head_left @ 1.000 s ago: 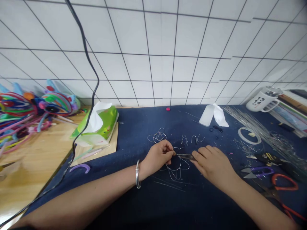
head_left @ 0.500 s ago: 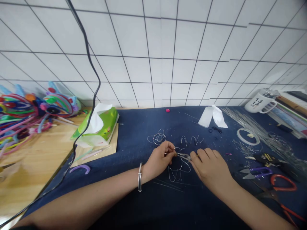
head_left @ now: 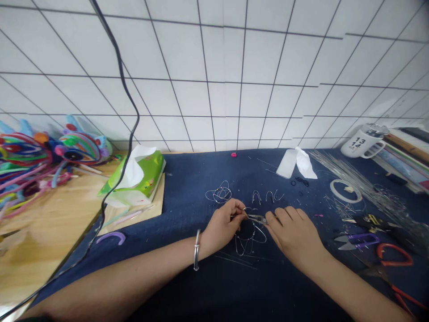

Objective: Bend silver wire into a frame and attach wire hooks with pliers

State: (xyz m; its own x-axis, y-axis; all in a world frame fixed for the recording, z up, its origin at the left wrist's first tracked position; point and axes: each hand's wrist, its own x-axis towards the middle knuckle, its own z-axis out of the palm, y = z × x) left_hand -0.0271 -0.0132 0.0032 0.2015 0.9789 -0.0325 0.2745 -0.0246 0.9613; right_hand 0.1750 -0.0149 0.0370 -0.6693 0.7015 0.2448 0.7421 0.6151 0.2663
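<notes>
My left hand (head_left: 228,221), with a silver bangle at the wrist, pinches a thin wire piece bent into several loops (head_left: 250,243). Wrapped in my right hand (head_left: 291,230) is a pair of pliers (head_left: 257,218); only the metal jaws show, and the handles are hidden under my fingers. The jaw tips meet the wire right at my left fingertips. Just beyond my hands lie another looped wire piece (head_left: 221,193) with small coloured beads and a few short U-bent wires (head_left: 256,197).
On the right are purple scissors (head_left: 362,241), red-handled shears (head_left: 395,255), a white coil (head_left: 346,191), long straight wires (head_left: 348,174) and a mug (head_left: 360,143). A green tissue pack (head_left: 147,176) and a purple curved piece (head_left: 112,237) lie left. A black cable (head_left: 134,129) hangs across the left.
Almost nothing differs. Both hands keep the same hold on the wire and pliers, and the view has shifted very slightly.
</notes>
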